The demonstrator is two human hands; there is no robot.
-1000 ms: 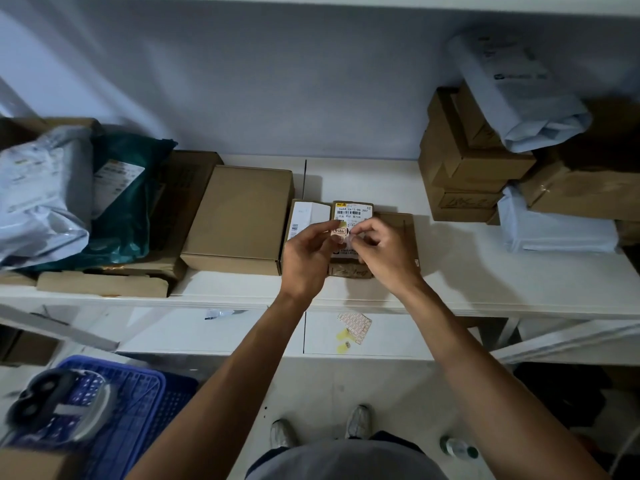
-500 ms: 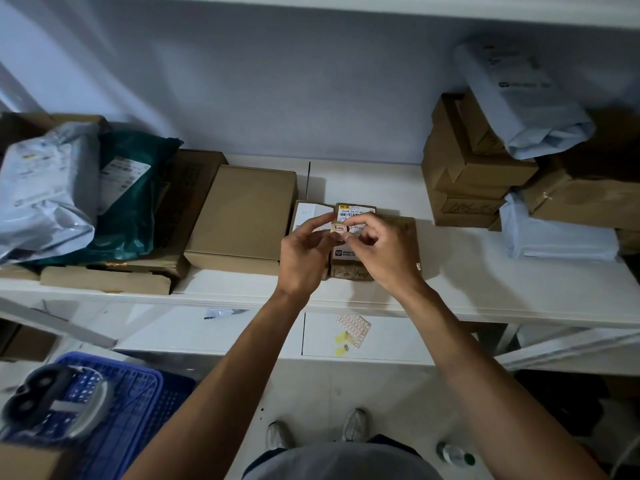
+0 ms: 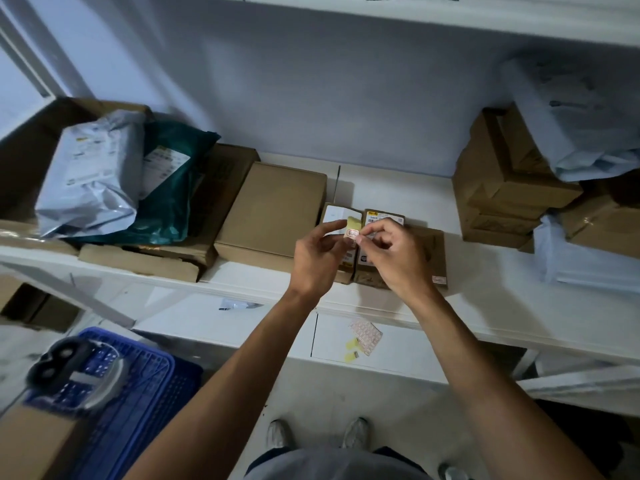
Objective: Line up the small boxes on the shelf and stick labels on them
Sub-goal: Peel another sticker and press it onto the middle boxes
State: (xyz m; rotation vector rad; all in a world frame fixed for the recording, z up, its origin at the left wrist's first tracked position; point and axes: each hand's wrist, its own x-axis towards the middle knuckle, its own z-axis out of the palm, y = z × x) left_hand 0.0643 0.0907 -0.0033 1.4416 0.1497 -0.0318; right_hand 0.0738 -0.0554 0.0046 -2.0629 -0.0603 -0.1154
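Three small cardboard boxes stand side by side on the white shelf [image 3: 485, 306]: a left box with a white label [image 3: 333, 214], a middle box with a barcode label [image 3: 384, 216] and a right box [image 3: 437, 251] with a small sticker at its front corner. My left hand [image 3: 320, 254] and my right hand [image 3: 394, 254] meet above them. Together they pinch a small white and red sticker [image 3: 352, 233] and its yellow backing paper [image 3: 354, 220], which curls upward. My hands hide the fronts of the left and middle boxes.
A larger flat box [image 3: 273, 213] lies left of the small boxes, with grey and green mail bags [image 3: 104, 178] beyond. Stacked boxes [image 3: 502, 188] and white parcels fill the right. A sticker sheet [image 3: 365, 336] lies on the lower shelf. A blue crate [image 3: 138, 393] stands lower left.
My hands stayed above the small boxes, working the sticker. The yellow backing now peels up away from the sticker between my fingers. The view drew slightly closer.
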